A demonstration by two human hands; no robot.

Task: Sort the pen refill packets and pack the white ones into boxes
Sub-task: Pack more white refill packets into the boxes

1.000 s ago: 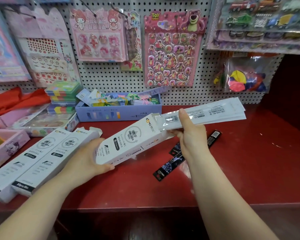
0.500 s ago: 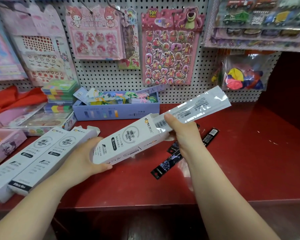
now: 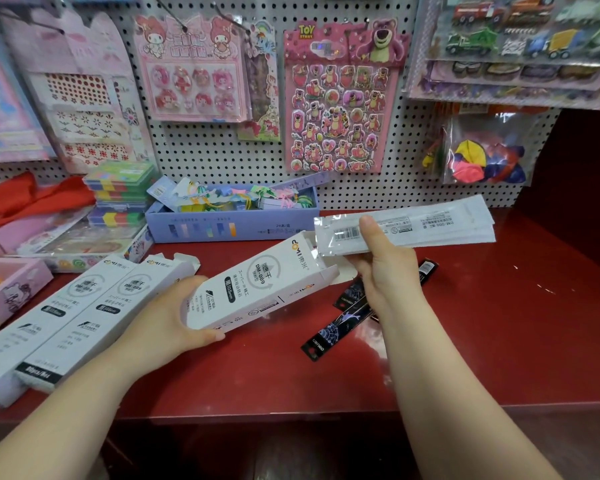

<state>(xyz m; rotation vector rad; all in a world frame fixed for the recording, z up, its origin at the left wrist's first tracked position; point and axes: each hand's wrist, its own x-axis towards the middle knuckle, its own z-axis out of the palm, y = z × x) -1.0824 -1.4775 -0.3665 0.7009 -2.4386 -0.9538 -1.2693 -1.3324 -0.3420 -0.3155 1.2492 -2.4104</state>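
My left hand (image 3: 168, 315) grips the lower end of a long white refill box (image 3: 257, 284), held tilted above the red shelf with its open flap end pointing up and right. My right hand (image 3: 387, 268) pinches a small stack of white refill packets (image 3: 430, 226), which lies nearly level just right of the box mouth, its left end close to the opening. Under my right hand, black refill packets (image 3: 340, 323) lie on the shelf. Two more white boxes (image 3: 66, 317) lie side by side at the left.
The red shelf (image 3: 482, 334) carries a purple box of colourful items (image 3: 229, 223) at the back, stacked colour cases (image 3: 118, 192) and pink trays (image 3: 11, 289) at the left. A pegboard with sticker sheets (image 3: 340, 98) and a balloon bag (image 3: 485, 157) rises behind.
The white packets were angled into the box mouth half a second ago. Now they sit level, drawn back right so their end is at the opening. The box has hardly moved.
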